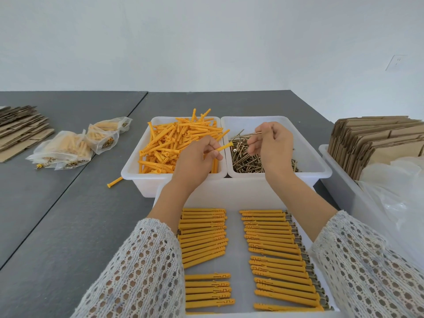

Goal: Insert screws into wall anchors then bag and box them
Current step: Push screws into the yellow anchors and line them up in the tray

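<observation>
Orange anchor [223, 147] is pinched in left hand [195, 160], over the bins; right hand [274, 146] pinches a screw [257, 133]. Insert step in hand. Next: line up screw tip w/ anchor mouth, push in.

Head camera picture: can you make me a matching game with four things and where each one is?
Things:
1. single yellow anchor
2. single screw
3. filled bags
4. stray anchor

Places:
A. lying on the grey table beside the anchor bin
B. pinched in the right hand
C. lying on the table at far left, near flat cardboard
D. held in the left hand

Pairs: 1-D, 2-B, 3-C, 4-A
</observation>
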Demonstrator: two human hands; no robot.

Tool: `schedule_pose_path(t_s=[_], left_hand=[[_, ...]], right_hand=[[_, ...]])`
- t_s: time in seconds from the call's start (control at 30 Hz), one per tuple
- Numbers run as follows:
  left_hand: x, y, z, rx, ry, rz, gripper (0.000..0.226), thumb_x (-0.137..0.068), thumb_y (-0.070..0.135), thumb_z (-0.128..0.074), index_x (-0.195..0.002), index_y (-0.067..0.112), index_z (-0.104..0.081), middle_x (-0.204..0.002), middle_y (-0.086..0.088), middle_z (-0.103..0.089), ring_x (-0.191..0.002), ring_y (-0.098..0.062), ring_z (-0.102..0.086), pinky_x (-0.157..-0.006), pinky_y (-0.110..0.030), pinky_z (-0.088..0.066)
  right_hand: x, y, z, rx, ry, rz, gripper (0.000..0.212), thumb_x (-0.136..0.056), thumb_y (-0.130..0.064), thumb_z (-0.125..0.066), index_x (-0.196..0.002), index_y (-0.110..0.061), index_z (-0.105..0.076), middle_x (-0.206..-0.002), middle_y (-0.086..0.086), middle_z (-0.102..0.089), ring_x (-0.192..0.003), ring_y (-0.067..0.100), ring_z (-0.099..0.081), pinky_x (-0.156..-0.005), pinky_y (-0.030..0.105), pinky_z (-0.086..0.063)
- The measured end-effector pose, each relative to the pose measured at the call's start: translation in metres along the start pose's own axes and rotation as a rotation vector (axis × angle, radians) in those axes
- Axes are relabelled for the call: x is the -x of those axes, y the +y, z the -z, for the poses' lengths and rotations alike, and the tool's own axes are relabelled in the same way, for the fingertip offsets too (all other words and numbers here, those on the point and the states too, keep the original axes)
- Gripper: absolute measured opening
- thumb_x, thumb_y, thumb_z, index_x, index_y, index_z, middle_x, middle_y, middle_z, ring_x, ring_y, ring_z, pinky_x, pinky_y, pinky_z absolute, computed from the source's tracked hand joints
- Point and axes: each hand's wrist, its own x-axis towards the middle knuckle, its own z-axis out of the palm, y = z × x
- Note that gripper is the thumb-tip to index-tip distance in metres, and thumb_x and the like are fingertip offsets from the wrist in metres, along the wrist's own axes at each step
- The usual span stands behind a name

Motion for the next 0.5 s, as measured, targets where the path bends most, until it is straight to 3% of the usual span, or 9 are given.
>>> schedule_pose_path(t_s=[0.1, 0.33, 0.5], left_hand=[[0.0001, 0.0001, 0.0002, 0.003, 0.004, -0.007, 0.01, -0.098, 0.013, -0.055, -0.096, 0.021, -0.062, -0.084, 0.016, -0.073, -0.081, -0.008, -0.063, -0.077, -0.042, -0.053], [0.0009, 0.0022, 0.0015, -0.005, 0.007, -0.01, 0.01, -0.098, 0.013, -0.055, -0.096, 0.021, -0.062, -0.083, 0.017, -0.073, -0.086, -0.014, -0.065, -0.081, -0.045, -0.053], [0.001, 0.0024, 0.0006, -0.012, 0.011, -0.006, 0.011, -0.098, 0.014, -0.055, -0.096, 0.022, -0.062, -0.083, 0.017, -0.073, -0.086, -0.012, -0.065, -0.079, -0.039, -0.052]], right_hand=[[-0.0027, 0.0008, 0.0051, -0.006, 0.051, 0.003, 0.032, -0.106, -0.015, -0.036, -0.083, -0.008, -0.056, -0.057, 0.004, -0.062, -0.041, 0.015, -0.052, -0.045, 0.025, -0.047], [-0.0032, 0.0061, 0.0041, 0.037, 0.022, -0.02, 0.035, -0.106, -0.016, -0.037, -0.078, -0.012, -0.057, -0.059, 0.008, -0.062, -0.041, 0.015, -0.051, -0.047, 0.027, -0.046], [-0.0052, 0.0056, 0.0064, 0.069, 0.044, -0.01, 0.035, -0.106, -0.018, -0.037, -0.079, -0.013, -0.059, -0.058, 0.006, -0.062, -0.042, 0.015, -0.051, -0.047, 0.028, -0.047]])
